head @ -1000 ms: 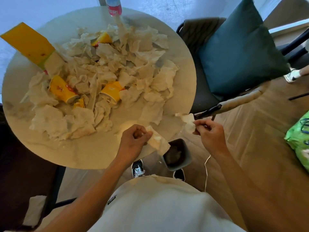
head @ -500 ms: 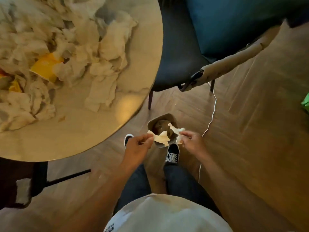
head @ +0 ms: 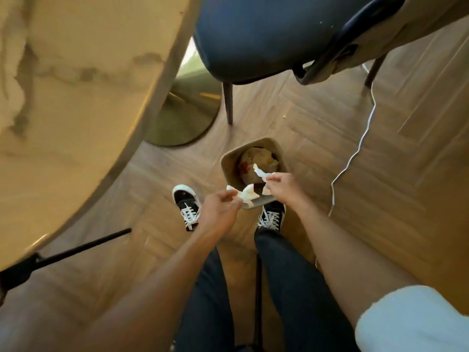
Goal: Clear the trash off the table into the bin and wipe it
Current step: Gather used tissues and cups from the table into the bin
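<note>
I am looking down past my white sleeve [head: 416, 323] and dark trouser legs [head: 286, 283] at my two arms reaching out over the floor [head: 380, 179]. My left hand [head: 218, 212] is pinching a crumpled white tissue [head: 247, 195] between curled fingers and thumb, and the paper is hanging just over the near rim of the bin [head: 228, 161]. My right hand [head: 281, 185] is pinching a second scrap [head: 260, 172], which is sticking up over the bin's opening. My black sneakers are standing on either side of my hands, the left one [head: 186, 203] out to the side, the right one [head: 271, 215] touching the bin's near edge. The bin is sitting on the wood floor and is already holding crumpled paper. A white cord [head: 355, 148] is trailing across the boards to its right. Farther out, the marble table [head: 76, 97] is filling the left of the view above its brass base [head: 187, 110], and a dark blue chair [head: 253, 34] is standing beyond the bin.
</note>
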Tool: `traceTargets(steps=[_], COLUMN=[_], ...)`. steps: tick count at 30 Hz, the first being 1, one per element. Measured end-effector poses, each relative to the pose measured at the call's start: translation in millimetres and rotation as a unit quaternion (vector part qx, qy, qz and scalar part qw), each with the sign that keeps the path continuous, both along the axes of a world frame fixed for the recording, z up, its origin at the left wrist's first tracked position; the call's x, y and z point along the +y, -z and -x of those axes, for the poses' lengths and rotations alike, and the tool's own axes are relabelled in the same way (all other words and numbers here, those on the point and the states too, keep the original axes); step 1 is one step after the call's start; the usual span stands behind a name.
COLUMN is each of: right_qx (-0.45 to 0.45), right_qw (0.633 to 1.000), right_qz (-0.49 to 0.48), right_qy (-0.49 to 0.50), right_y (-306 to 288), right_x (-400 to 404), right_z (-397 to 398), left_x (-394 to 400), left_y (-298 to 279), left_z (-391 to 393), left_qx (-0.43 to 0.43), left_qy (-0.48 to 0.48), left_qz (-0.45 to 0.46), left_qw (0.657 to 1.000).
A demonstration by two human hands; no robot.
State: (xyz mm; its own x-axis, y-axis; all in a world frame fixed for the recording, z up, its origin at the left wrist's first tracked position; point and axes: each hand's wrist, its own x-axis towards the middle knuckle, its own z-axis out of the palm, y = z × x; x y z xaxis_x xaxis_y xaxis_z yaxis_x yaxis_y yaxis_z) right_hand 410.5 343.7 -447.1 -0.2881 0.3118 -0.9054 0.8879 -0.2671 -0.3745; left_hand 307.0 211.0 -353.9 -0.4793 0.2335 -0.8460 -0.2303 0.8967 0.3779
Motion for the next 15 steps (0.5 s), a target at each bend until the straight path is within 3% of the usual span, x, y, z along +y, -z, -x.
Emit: traceTargets(steps=[9,15], right_qx=[-0.031,-0.007], right_qw=[0.998,0.999], right_qz=[0.017,0.02], right_qy=[0.044,0.044], right_y=[28,-13], right_x=[-7,-11], right_z=[-23,-36], left_x=[22,21], left_y=[72,55], left_z=[4,16], left_qx=[-0.037,-0.086], left_qy=[0.074,0.057], left_qz=[0.022,0.019], left_qw=[0.996,0.994])
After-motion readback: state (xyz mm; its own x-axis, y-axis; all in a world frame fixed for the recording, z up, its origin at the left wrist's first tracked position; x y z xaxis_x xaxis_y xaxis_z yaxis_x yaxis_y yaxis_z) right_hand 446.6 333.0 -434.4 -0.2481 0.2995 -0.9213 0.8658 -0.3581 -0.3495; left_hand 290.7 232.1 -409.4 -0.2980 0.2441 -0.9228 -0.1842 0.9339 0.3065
